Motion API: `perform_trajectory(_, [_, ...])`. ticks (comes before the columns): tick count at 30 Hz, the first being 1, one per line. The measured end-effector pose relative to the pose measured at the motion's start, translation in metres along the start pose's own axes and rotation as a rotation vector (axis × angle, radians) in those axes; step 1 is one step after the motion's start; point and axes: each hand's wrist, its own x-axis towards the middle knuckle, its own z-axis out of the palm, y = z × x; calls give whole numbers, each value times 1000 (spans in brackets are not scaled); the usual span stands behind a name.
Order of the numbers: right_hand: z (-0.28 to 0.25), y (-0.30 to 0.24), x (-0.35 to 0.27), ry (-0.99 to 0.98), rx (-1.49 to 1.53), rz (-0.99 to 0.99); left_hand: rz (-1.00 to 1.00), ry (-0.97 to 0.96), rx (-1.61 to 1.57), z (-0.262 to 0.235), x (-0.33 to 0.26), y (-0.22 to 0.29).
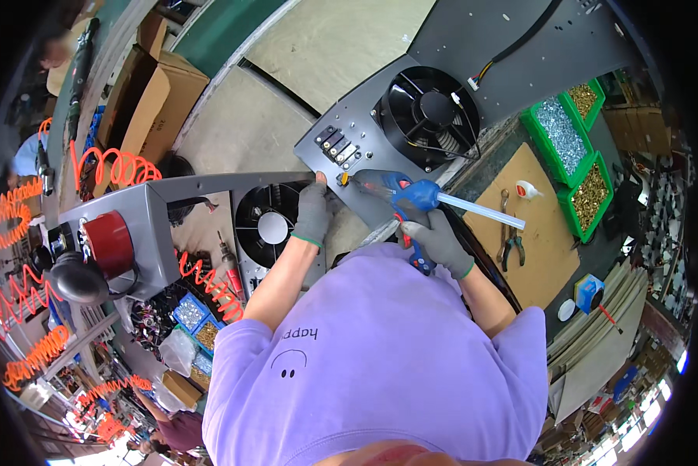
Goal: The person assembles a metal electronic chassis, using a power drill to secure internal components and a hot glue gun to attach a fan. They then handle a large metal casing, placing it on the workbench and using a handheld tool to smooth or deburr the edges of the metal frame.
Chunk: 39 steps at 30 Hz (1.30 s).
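1. Nearest to me: purple shirt fills the low centre; both bare forearms run up and away from it toward the work.
2. Right hand (440, 237), grey glove, wrapped tight round the grip of a blue glue gun (405, 203); a translucent glue stick (481, 210) juts out the back toward the right; wrist cocked so the nozzle aims left at the panel edge, I'd say to lay glue right at the fitting.
3. Left hand (312, 213), grey glove, fingers curled closed on the lower edge of the grey metal panel (364, 124); reads as bracing it so it doesn't shift under the nozzle; arm nearly straight.
4. Nozzle tip sits at a small yellow part (344, 179) on the panel, just below a row of connector terminals (338, 146).
5. Further up the same panel: black fan (429, 114) with wires trailing off its right side.
6. Left of the hands: second grey housing (209, 202) with its own fan; red cylinder beyond it.
7. Far right: pliers (513, 248) on a brown board; green bins (570, 155) of screws past that.
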Motion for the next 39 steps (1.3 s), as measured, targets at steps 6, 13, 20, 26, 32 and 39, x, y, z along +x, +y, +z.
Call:
perform_trajectory(6, [3, 3, -7, 27, -38, 20, 27, -35, -23, -6, 6, -5])
perform_trajectory(13, [9, 2, -12, 67, -89, 3, 34, -39, -37, -7, 10, -7])
perform_trajectory(20, [11, 4, -16, 68, -138, 16, 70, -45, -65, -11, 15, -10])
perform_trajectory(26, [8, 27, -16, 162, -250, -113, 59, -25, -32, 1, 3, -3])
perform_trajectory(32, [21, -12, -27, 56, -619, -12, -2, -71, -55, -4, 4, 0])
perform_trajectory(39, [31, -2, -32, 130, -664, -70, -3, -103, -56, -12, 14, -5])
